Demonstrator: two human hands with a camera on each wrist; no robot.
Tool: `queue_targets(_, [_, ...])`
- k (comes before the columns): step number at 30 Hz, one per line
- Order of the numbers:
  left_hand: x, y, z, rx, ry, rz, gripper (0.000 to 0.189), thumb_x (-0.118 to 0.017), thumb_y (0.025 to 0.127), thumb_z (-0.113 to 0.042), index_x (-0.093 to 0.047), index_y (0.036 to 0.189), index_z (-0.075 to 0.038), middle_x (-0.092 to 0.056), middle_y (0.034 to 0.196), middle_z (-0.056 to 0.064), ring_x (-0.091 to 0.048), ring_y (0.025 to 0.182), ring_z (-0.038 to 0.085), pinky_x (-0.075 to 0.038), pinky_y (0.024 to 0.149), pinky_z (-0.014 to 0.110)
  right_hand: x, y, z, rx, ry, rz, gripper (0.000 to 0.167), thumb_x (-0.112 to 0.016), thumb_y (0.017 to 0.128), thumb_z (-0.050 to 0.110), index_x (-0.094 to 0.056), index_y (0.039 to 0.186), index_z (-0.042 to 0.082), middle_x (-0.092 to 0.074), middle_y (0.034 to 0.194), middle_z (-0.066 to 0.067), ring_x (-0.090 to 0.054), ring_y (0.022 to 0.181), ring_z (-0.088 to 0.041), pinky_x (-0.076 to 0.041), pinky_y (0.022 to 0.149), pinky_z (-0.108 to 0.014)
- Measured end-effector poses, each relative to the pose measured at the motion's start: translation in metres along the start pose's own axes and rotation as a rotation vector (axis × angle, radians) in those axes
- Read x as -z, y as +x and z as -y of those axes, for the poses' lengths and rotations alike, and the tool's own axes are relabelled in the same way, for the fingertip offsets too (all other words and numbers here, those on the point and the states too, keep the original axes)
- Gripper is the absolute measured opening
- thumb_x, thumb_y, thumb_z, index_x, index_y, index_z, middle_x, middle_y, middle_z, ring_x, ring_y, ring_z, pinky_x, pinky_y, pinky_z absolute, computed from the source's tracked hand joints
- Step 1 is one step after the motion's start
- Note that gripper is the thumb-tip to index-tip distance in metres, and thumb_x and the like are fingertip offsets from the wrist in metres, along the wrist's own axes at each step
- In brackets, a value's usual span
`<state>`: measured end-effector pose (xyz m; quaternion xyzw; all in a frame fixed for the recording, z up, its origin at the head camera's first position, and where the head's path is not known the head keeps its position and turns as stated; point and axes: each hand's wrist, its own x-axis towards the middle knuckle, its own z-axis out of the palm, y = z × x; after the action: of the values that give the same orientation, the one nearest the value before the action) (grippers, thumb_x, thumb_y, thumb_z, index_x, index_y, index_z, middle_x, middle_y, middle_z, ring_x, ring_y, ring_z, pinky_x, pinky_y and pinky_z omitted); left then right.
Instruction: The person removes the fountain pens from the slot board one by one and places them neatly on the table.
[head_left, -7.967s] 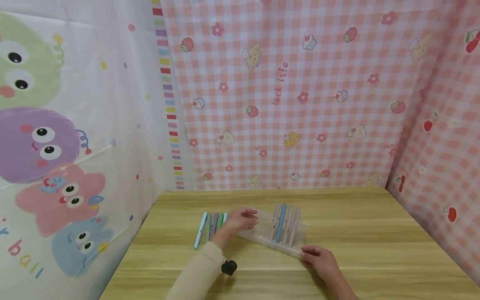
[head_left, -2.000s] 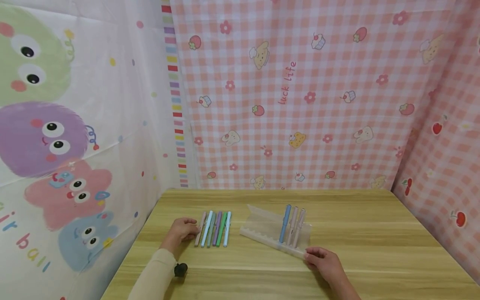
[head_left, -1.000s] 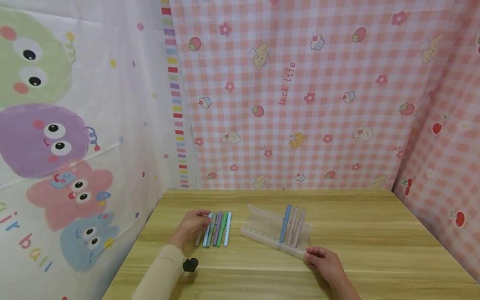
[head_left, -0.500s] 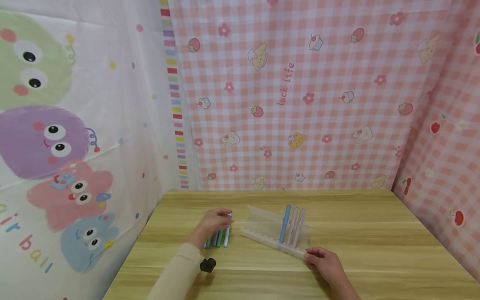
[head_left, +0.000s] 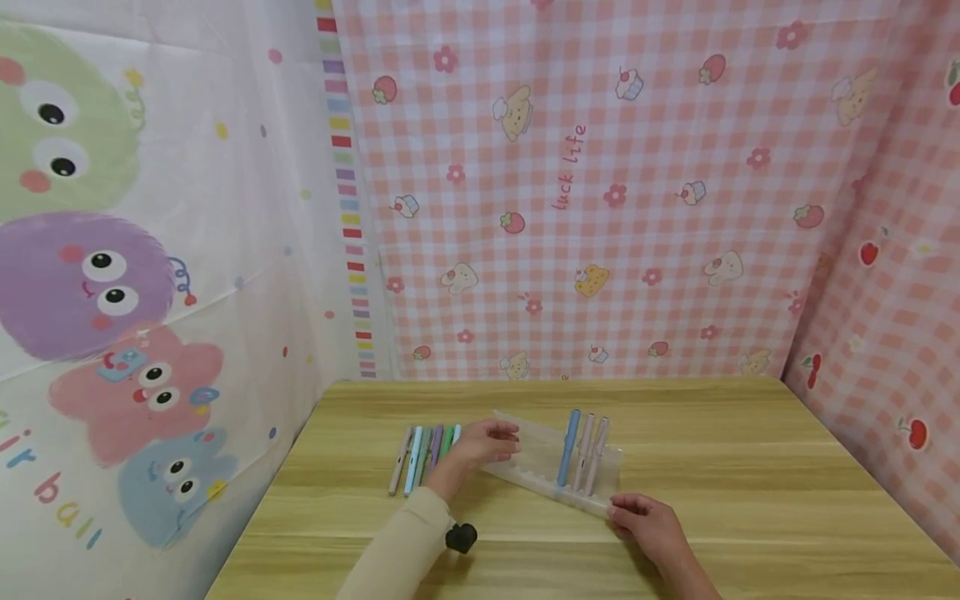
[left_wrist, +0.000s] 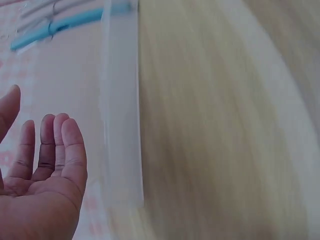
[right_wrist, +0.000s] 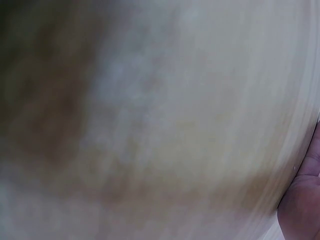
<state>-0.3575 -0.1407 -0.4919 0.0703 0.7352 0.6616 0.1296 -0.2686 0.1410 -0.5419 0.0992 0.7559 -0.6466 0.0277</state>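
A clear plastic pen case [head_left: 525, 479] with a notched ridge lies aslant on the table. In its right half sit a blue pen [head_left: 569, 448] and two pale pinkish pens [head_left: 597, 457]. My left hand [head_left: 476, 446] is over the case's left end, its palm empty and its fingers [left_wrist: 74, 145] loosely bent in the left wrist view. With thumb and fingers, my right hand [head_left: 648, 521] grips the case's near right corner. To the left lies a row of several pens, among them a mauve pen [head_left: 401, 461], a light blue pen [head_left: 412, 462] and a purple pen [head_left: 436, 446]; my left forearm partly covers the row.
The wooden table [head_left: 720, 467] reaches back to a pink checked curtain [head_left: 660, 233]. A white cartoon curtain [head_left: 247, 208] hangs on the left. A black device [head_left: 461, 537] is at my left wrist. The right wrist view is mostly blur.
Since eight seconds ago, one pinkish pen has gone from the case and a mauve pen has joined the row's left end. My left hand has since crossed rightward over the row to the case.
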Motion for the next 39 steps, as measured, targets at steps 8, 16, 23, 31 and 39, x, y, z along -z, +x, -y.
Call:
queue_targets(8, [-0.039,0.005,0.007,-0.053,0.038,0.017,0.036,-0.069,0.087,0.002,-0.06,0.12,0.014,-0.067,0.103,0.014,-0.061,0.082,0.012,-0.055,0.077,0.031,-0.002,0.001,-0.003,0.011,0.004,-0.007,0.018,-0.068,0.089,-0.003,-0.067,0.104,-0.013,-0.07,0.088,-0.009,-0.065,0.076,-0.015,-0.057,0.067,-0.028])
queue_targets(16, [-0.058,0.012,0.016,-0.103,0.013,-0.008,0.032,-0.07,0.083,0.006,-0.064,0.114,0.011,-0.069,0.101,0.014,-0.06,0.084,0.013,-0.051,0.071,0.027,-0.002,0.002,-0.004,0.009,-0.002,-0.006,0.019,-0.068,0.09,-0.002,-0.067,0.105,-0.012,-0.07,0.089,-0.009,-0.065,0.078,-0.015,-0.056,0.068,-0.028])
queue_targets(23, [-0.064,0.015,0.015,-0.081,0.036,-0.013,0.029,-0.074,0.08,0.004,-0.068,0.108,0.005,-0.068,0.098,0.009,-0.06,0.083,0.015,-0.052,0.072,0.03,-0.003,0.002,-0.002,0.015,-0.002,-0.012,0.019,-0.068,0.09,-0.002,-0.067,0.105,-0.013,-0.07,0.089,-0.009,-0.065,0.077,-0.015,-0.057,0.067,-0.028])
queue_targets(31, [-0.069,0.019,0.016,-0.083,0.024,0.001,0.03,-0.073,0.08,0.01,-0.067,0.109,0.007,-0.068,0.096,0.01,-0.061,0.085,0.015,-0.053,0.073,0.029,-0.002,0.001,-0.001,0.007,0.0,-0.009,0.018,-0.067,0.09,-0.003,-0.067,0.105,-0.013,-0.069,0.088,-0.008,-0.065,0.078,-0.015,-0.056,0.067,-0.028])
queue_targets(39, [-0.076,0.023,0.018,-0.096,0.021,0.003,0.031,-0.073,0.079,0.013,-0.066,0.109,0.009,-0.067,0.096,0.014,-0.06,0.083,0.015,-0.053,0.072,0.027,0.0,0.001,-0.001,-0.006,0.006,-0.005,0.02,-0.068,0.09,-0.002,-0.066,0.107,-0.013,-0.069,0.09,-0.008,-0.065,0.079,-0.015,-0.057,0.069,-0.029])
